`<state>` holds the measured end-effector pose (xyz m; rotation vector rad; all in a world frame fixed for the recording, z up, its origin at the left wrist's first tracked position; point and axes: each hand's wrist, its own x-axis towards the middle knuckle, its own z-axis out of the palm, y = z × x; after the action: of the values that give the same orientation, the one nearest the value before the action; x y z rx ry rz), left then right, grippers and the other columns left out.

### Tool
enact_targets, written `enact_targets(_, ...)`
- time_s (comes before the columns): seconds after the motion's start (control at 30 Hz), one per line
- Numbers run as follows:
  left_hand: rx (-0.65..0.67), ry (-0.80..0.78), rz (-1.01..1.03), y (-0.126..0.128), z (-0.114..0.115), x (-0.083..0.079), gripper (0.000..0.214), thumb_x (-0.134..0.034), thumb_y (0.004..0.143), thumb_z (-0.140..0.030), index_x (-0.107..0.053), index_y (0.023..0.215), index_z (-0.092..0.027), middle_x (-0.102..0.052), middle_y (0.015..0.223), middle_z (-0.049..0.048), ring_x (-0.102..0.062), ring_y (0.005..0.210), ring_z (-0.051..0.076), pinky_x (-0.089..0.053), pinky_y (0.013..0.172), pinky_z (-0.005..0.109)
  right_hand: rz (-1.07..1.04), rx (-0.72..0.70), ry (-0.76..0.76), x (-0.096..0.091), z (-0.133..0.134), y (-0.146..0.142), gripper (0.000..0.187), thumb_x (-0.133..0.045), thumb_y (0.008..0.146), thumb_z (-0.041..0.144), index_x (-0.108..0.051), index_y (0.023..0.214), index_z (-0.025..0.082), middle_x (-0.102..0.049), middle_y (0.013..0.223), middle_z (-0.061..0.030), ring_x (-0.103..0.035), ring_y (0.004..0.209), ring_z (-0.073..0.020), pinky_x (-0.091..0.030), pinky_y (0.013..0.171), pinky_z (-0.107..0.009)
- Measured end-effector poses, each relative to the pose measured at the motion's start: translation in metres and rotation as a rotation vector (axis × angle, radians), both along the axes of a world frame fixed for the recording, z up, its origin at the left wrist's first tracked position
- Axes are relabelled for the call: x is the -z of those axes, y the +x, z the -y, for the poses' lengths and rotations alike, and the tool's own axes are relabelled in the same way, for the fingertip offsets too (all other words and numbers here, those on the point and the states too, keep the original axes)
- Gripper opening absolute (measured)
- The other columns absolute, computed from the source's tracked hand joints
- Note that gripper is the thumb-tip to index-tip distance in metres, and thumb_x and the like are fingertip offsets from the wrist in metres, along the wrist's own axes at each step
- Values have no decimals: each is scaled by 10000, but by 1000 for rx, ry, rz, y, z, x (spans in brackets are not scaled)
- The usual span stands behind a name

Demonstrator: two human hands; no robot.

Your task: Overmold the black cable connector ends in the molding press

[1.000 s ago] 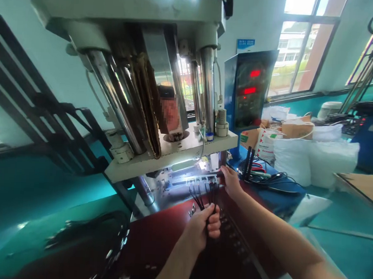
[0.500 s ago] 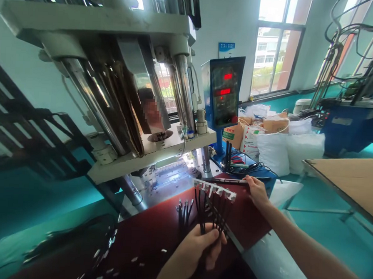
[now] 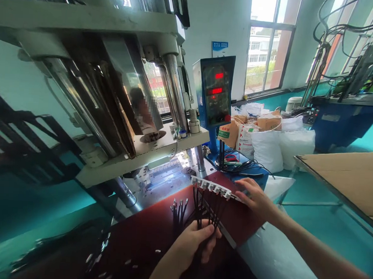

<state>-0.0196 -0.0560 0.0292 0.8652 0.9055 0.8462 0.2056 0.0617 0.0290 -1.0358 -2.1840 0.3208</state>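
Farther left than before, my right hand (image 3: 255, 199) lies spread on the dark red board (image 3: 240, 215), fingertips just beside the white connector strip (image 3: 215, 187). My left hand (image 3: 193, 244) closes around the black wires (image 3: 198, 204) hanging from that strip.

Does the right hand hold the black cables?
No, the right hand lies beside the white connector strip; the left hand grips the black cables.
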Motion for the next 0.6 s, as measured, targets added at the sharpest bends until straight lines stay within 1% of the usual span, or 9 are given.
enact_targets(0.07, 17, 15, -25, 2, 1, 1, 363, -618, 721, -465, -565, 777, -110, -428, 450, -56, -326, 330, 43, -245, 323, 180, -24, -114, 67, -28, 6, -11, 309, -456, 888, 359, -549, 1117, 172, -578, 1039, -104, -530, 964, -215, -422, 832, -342)
enact_targets(0.13, 45, 20, -54, 3, 2, 1, 373, -614, 720, -475, -562, 776, -110, -428, 444, -56, -323, 330, 44, -241, 325, 184, 72, -165, 119, -46, 10, -20, 221, -478, 887, 343, -596, 976, 179, -615, 907, -70, -557, 857, -201, -405, 786, -337)
enact_targets(0.17, 56, 24, -71, 4, 3, 1, 375, -611, 720, -481, -559, 768, -112, -423, 437, -58, -316, 327, 43, -233, 324, 186, 121, -173, 128, -50, 11, -24, 187, -477, 889, 320, -603, 888, 181, -623, 833, -50, -563, 793, -189, -394, 761, -334)
enact_targets(0.23, 65, 39, -103, 5, 3, -3, 381, -595, 725, -499, -545, 744, -121, -390, 413, -71, -283, 317, 38, -201, 322, 186, 156, -173, 118, -52, 12, -30, 214, -442, 904, 276, -578, 769, 182, -622, 739, -22, -557, 690, -164, -378, 713, -317)
enact_targets(0.37, 84, 64, -169, 5, -2, -26, 371, -573, 727, -514, -511, 693, -150, -297, 386, -102, -190, 316, 30, -119, 323, 191, -5, -75, 122, -43, 16, -29, 242, -406, 911, 307, -562, 768, 189, -628, 745, -27, -552, 685, -160, -382, 686, -296)
enact_targets(0.43, 149, 72, -212, 4, -3, -40, 355, -570, 732, -500, -516, 685, -152, -282, 400, -103, -181, 326, 30, -108, 329, 195, -105, 50, 135, -42, 13, -17, 289, -389, 910, 375, -566, 774, 192, -625, 740, -46, -552, 690, -169, -391, 664, -295)
enact_targets(0.47, 197, 83, -243, 3, -2, -46, 349, -567, 739, -491, -526, 681, -148, -289, 411, -97, -195, 333, 30, -117, 333, 196, -154, 152, 139, -42, 10, -7, 331, -374, 909, 422, -571, 778, 190, -624, 739, -63, -551, 681, -172, -393, 646, -299)
enact_targets(0.57, 300, 138, -333, -4, 10, -59, 356, -548, 775, -468, -565, 676, -127, -357, 460, -64, -270, 367, 31, -175, 361, 194, -258, 598, 143, -42, -4, 35, 521, -311, 881, 585, -594, 777, 161, -622, 738, -151, -535, 626, -176, -373, 594, -342)
enact_targets(0.6, 281, 165, -328, -9, 16, -64, 362, -544, 787, -466, -577, 687, -120, -378, 478, -52, -295, 386, 32, -192, 374, 190, -217, 672, 130, -40, -8, 50, 587, -302, 854, 638, -611, 782, 144, -620, 742, -185, -532, 624, -181, -358, 577, -362)
